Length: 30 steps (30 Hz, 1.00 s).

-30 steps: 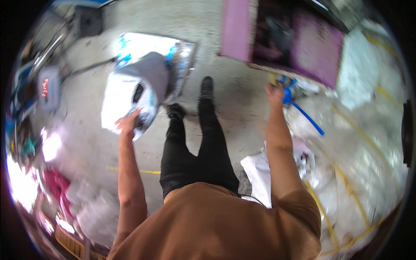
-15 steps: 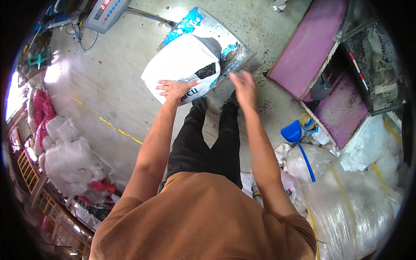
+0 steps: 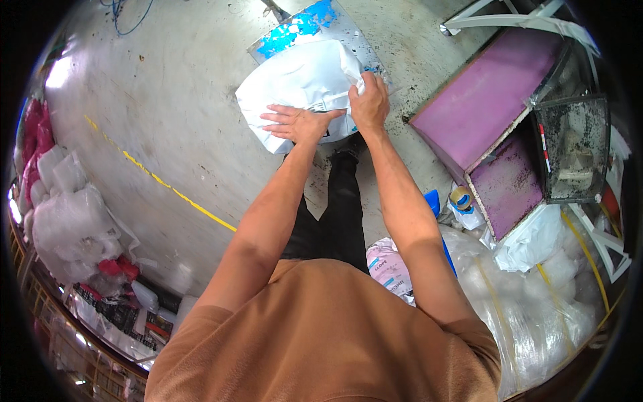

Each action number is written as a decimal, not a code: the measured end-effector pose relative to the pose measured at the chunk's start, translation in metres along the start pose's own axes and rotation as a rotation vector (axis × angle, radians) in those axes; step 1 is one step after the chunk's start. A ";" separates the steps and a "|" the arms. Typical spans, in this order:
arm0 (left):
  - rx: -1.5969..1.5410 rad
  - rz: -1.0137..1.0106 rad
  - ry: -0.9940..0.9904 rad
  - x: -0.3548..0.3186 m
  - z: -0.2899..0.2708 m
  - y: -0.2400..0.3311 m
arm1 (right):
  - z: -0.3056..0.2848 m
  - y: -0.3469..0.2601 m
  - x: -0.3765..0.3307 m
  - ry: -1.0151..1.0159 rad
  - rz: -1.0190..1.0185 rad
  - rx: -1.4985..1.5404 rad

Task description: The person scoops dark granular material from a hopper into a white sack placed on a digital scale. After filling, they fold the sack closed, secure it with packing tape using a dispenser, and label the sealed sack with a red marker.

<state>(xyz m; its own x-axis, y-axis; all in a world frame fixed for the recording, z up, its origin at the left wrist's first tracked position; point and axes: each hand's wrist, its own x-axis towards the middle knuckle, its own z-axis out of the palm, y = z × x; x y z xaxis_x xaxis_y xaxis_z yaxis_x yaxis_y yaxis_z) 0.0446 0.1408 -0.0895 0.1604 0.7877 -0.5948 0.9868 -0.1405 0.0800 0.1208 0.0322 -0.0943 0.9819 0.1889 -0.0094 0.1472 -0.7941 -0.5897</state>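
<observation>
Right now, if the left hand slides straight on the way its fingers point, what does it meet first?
The left hand lies flat on the white bag, fingers pointing left. It would cross more bag, then probably bare concrete floor.

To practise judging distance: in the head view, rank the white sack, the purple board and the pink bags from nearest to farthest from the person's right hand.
From the right hand:
1. White sack, gripped by it.
2. Purple board, to its right.
3. Pink bags, far left edge.

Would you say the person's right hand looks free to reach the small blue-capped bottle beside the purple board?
Probably not just now: the right hand is gripping the white plastic sack's gathered top, and the blue-capped bottle lies apart, lower right.
</observation>
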 end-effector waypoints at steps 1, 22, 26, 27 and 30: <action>0.001 0.005 -0.002 0.000 0.000 0.000 | 0.002 -0.003 -0.003 0.009 -0.031 -0.057; -0.010 -0.272 -0.264 0.008 -0.041 0.049 | 0.018 -0.071 -0.083 -0.264 -0.112 -0.233; 0.106 -0.167 -0.232 0.023 -0.024 0.043 | -0.003 -0.050 -0.096 -0.232 -0.244 -0.148; 0.144 -0.143 -0.223 0.029 -0.020 0.037 | -0.020 -0.046 -0.103 -0.239 -0.308 -0.142; 0.193 -0.062 -0.202 0.022 -0.022 0.035 | -0.049 -0.012 -0.100 -0.029 -0.035 0.189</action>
<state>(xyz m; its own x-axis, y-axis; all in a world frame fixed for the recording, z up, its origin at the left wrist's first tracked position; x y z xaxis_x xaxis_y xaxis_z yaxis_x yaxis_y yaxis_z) 0.0833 0.1667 -0.0822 0.0737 0.6656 -0.7427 0.9692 -0.2231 -0.1038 0.0270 -0.0056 -0.0462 0.9724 0.2330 -0.0083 0.1531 -0.6650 -0.7310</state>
